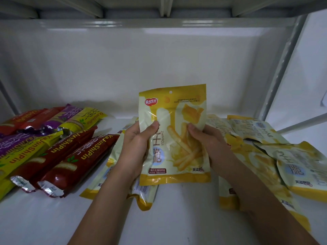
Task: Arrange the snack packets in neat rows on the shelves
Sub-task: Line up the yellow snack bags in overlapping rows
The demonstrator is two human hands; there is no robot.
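Two hands: one yellow packet (174,137) is held upright between them, face toward the camera, above the white shelf (185,206).
Left hand (136,149): curled round the packet's left edge, thumb pressed on the front, fingers hidden behind.
Right hand (205,144): pinched on the packet's right edge, thumb on the front, the rest behind.
Why held so: a grip on both edges is judged to keep the floppy pouch flat and square (likely so that it can be set down straight in a row).
Held packet: a glossy film pouch, rectangular, cream and yellow, with a small hang hole at the top and fry-like sticks printed on it.
Left of the held packet: long tube packets (53,147) in red, purple and yellow are laid side by side, crimped foil ends toward the front.
Under and beside the held packet: more yellow pouches (113,163) are lying flat.
Right of the held packet: a loose heap of pouches (276,156) is overlapped and skewed, judged not yet arranged.
Behind the held packet: a smooth white back panel (159,64) is seen.
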